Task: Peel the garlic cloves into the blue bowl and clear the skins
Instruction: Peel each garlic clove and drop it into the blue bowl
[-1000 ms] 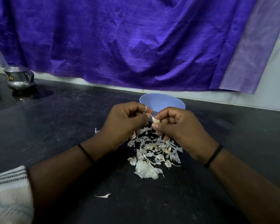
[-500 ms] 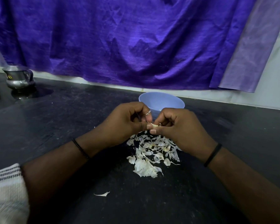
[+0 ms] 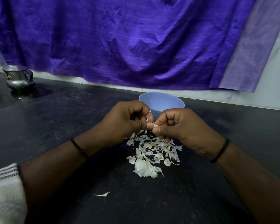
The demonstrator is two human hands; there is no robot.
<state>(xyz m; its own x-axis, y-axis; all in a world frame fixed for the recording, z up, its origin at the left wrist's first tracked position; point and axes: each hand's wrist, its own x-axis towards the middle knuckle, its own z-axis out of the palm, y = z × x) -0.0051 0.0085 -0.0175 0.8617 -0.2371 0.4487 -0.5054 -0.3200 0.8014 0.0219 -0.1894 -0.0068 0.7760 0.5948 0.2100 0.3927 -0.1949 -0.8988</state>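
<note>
Papery skins (image 3: 152,152) heap on the tabletop (image 3: 55,120) under both hands, left (image 3: 124,122) and right (image 3: 179,125), pinching one clove (image 3: 155,125) together (mostly hidden) just before the bowl (image 3: 161,101), so scraps drop clear.

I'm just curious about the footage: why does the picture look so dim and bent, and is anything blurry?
Head view: light is low and soft, so the black counter swallows detail; the wide lens bows the counter's back edge; the striped cloth at the near left corner is smeared; the metal jug shows dull glare; garlic skins stay fairly sharp.
</note>
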